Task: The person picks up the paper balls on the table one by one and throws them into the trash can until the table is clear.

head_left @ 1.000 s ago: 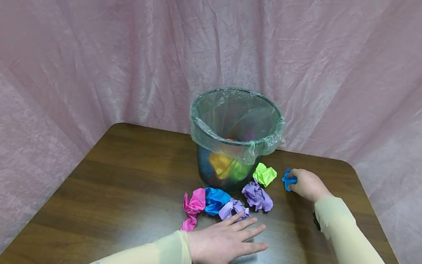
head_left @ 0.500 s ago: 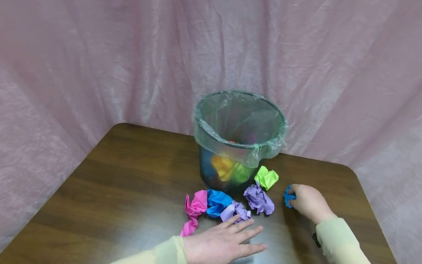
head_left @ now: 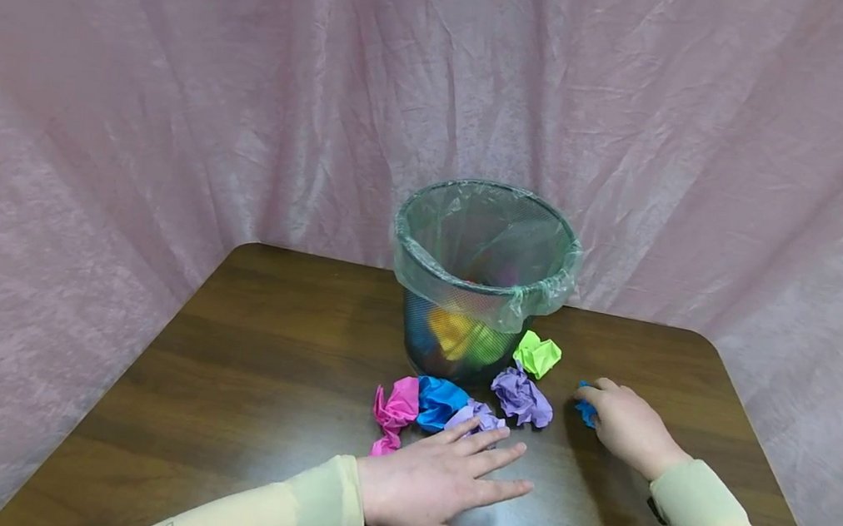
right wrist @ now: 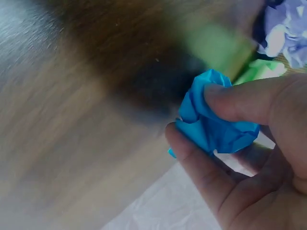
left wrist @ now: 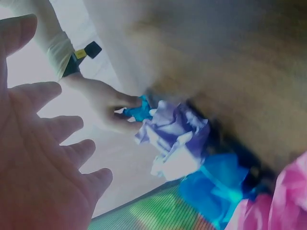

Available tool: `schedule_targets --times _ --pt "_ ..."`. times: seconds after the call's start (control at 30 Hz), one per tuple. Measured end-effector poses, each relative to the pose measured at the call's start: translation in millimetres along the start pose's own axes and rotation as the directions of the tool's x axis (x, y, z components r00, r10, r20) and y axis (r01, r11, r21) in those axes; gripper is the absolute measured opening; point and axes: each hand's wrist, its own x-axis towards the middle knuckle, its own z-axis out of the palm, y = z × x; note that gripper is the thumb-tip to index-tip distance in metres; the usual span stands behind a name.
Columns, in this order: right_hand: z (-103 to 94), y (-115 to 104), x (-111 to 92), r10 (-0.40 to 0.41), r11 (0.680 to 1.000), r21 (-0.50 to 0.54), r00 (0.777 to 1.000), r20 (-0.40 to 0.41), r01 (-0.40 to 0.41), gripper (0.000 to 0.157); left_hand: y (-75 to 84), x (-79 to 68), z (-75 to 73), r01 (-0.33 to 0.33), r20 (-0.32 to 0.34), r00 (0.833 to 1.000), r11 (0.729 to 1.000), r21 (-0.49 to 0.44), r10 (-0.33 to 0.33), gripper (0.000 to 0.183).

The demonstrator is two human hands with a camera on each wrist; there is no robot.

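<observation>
My right hand pinches a crumpled blue paper ball between thumb and fingers, to the right of the bin. My left hand is spread with straight fingers over the front of the table, palm down and holding nothing. Just past its fingertips lies a light purple paper ball, partly hidden by them. Left of that sit another blue paper ball and a pink one. A darker purple paper ball and a lime green one rest by the bin's right side.
A mesh waste bin with a clear greenish liner stands at the table's back, colored paper showing inside. The brown wooden table ends at a pink curtain behind.
My right hand has come nearer to me and slightly right, carrying the blue paper ball. My left hand stays spread in about the same place. The view has shifted slightly.
</observation>
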Motion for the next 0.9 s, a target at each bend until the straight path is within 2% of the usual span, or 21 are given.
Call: schedule_targets --times 0.3,0.43,0.53,0.67,0.73,0.9 --pt "-44.7 -5 -9 -0.038 0.998 0.047 0.999 -0.039 0.040 0.032 -10.6 -8.9 -17.9 -0.046 -0.042 0.998 0.998 0.049 0.049 0.076" --pt "-72.4 -10 -10 -0.097 0.995 0.029 0.990 -0.103 0.100 0.036 -16.2 -11.7 -29.2 -0.063 -0.071 0.995 0.995 0.078 0.068 0.077" --pt "-94.4 -13 -8 -0.152 0.988 -0.011 0.969 -0.196 0.153 0.045 -18.9 -13.3 -43.3 -0.070 -0.093 0.993 0.994 0.089 0.079 0.078" --pt "-121.1 -16 0 -0.204 0.979 -0.062 0.927 -0.314 0.194 0.054 -22.6 -16.5 -66.8 -0.078 -0.132 0.987 0.991 0.113 0.092 0.080" --pt "-133.6 -18 6 -0.221 0.975 -0.077 0.910 -0.350 0.207 0.055 -25.7 -18.4 -79.6 -0.075 -0.151 0.984 0.988 0.132 0.095 0.081" --pt "-162.1 -27 16 -0.237 0.971 -0.075 0.892 -0.386 0.226 0.058 -38.5 -24.9 -111.7 -0.059 -0.216 0.972 0.984 0.165 0.095 0.079"
